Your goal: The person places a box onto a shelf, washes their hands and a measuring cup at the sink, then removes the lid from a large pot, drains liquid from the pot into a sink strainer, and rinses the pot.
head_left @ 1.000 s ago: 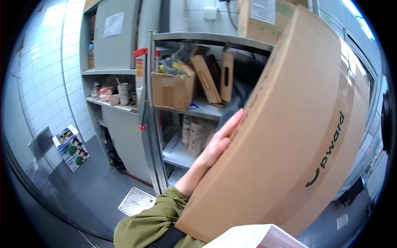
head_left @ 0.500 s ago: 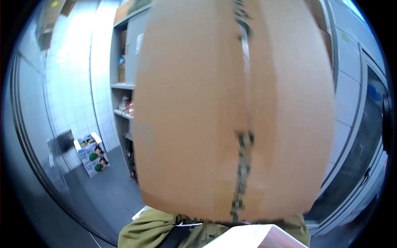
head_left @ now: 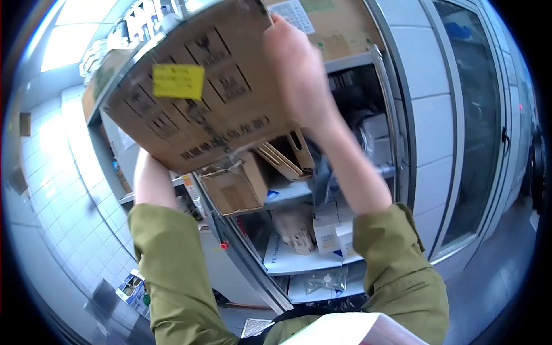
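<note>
A brown cardboard box (head_left: 230,109) is raised and tilted in front of me. Printed handling symbols, dark lettering and a yellow note (head_left: 178,81) mark its visible face. On its right edge, near the top, my right hand (head_left: 296,69) is closed, slightly blurred by motion. My left forearm (head_left: 154,181) reaches up behind the lower left corner, and the box hides the left hand and its fingers. Just beneath the box, a smaller open carton (head_left: 233,187) rests on the metal shelf (head_left: 287,192).
Lower shelves hold small white boxes (head_left: 328,230) and a clear plastic bag (head_left: 325,280). Another large carton (head_left: 339,26) sits on top at the right. A glass-panelled door (head_left: 468,126) stands to the right. At lower left, a printed carton (head_left: 135,293) is on the floor.
The box has gone from filling the middle of the view to higher and further left, now tilted. My forearms, my right hand and the shelves behind have come into sight.
</note>
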{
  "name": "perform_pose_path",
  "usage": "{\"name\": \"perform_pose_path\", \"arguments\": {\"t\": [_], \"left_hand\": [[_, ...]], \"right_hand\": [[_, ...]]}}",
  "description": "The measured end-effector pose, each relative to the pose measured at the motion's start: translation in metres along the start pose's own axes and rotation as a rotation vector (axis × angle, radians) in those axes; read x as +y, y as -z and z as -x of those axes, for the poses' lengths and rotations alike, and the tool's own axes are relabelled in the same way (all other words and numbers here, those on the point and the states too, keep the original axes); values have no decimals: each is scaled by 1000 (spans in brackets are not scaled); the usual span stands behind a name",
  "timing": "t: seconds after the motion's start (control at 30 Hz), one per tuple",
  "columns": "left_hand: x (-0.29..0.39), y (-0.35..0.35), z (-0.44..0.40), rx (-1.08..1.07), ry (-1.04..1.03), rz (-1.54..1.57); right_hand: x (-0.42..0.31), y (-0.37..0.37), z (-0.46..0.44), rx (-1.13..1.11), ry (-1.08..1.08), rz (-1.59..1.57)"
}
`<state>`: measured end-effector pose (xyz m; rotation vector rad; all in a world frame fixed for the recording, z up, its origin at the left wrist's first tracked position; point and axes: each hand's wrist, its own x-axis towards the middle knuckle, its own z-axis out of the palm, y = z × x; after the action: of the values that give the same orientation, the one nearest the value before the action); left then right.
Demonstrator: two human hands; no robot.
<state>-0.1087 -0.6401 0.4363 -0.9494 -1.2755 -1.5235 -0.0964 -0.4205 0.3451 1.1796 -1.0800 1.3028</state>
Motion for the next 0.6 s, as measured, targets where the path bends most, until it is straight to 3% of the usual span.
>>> {"name": "perform_pose_path", "arguments": {"t": [0.07,0.13,0.27,0.33,0.4,0.43,0.53,0.6], "left_hand": [[-7,0,-8,8,25,-24],[-9,0,-12,-1,44,-51],[-13,12,-18,25,67,-99],[-15,16,-17,24,116,-118],[-12,28,-8,-2,211,-79],[-18,50,-14,-227,354,99],[-59,65,-11,18,-68,-566],[-77,76,-30,53,-163,-653]], "right_hand": [[-17,-30,44,82,500,725],[30,-68,51,-14,626,939],[34,-80,6,76,614,941],[35,-94,-16,114,646,1183],[35,-105,-13,-130,628,1361],[44,-110,-11,-65,692,1339],[68,-119,-4,-73,814,1363],[88,-121,-11,-27,947,1301]]}}
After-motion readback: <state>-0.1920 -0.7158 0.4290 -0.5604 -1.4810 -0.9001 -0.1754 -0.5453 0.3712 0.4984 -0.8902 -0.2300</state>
